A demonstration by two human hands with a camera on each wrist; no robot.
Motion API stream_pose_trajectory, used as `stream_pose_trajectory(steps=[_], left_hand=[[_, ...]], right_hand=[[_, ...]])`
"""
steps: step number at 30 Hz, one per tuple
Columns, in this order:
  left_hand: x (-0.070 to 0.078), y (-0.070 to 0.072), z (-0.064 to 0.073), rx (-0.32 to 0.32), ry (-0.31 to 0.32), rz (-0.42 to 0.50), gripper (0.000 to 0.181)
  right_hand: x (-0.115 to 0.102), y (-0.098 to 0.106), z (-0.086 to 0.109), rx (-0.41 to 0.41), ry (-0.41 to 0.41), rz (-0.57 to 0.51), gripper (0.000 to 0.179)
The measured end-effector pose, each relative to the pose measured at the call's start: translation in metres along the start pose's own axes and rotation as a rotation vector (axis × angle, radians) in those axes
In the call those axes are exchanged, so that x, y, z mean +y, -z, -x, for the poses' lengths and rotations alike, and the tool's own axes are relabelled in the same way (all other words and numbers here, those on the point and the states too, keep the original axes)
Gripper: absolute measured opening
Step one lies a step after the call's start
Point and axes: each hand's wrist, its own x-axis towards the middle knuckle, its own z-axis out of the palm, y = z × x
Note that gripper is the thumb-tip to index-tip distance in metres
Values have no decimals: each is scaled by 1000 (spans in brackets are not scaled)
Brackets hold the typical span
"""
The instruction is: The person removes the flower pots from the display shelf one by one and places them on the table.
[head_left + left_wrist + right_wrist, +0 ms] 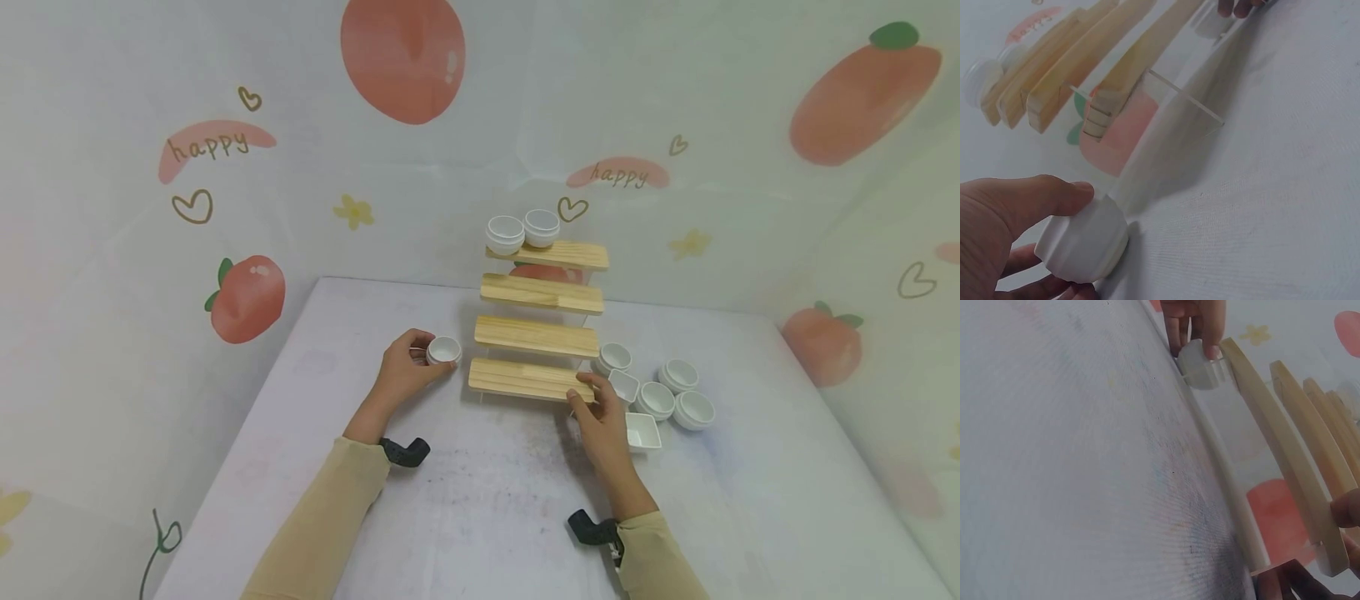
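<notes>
On the left, my left hand (405,367) holds a small round white bowl (444,350) between thumb and fingers, low beside a tiered wooden display stand (536,337). The left wrist view shows the bowl (1085,240) tilted, with ridged sides and the thumb on its edge. My right hand (603,421) grips the right end of the stand's lowest board (525,379). In the right wrist view the thumb presses that board (1291,462), with other fingers below it. Two round white bowls (506,235) (542,227) sit at the left of the top board.
Several round white bowls (693,410) stand on the table to the right of the stand. Square white dishes (643,432) lie among them, close by my right hand. Clear supports (1185,97) hold up the boards. A printed cloth wall (465,167) rises behind.
</notes>
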Motion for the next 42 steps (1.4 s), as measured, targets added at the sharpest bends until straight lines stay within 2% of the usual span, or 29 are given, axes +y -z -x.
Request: stream_pose_trajectory(steps=[10,18,28,38,42], left_hand=[[3,1,1,16,9,-33,61],[19,6,-3,27,26,-36,68],[45,10,-11,28,-83,7,61],[71,9,-18,54,-152,28,55],[80,8,-22,53,-187,62,54]], right_hand=[[0,0,-1,-3,4,-12,37],[1,0,-1,3,10,1,37],[1,0,0,13,13,2,37],[-1,0,0,12,-6,20,37],[-2,0,1,17,-5,23,37]])
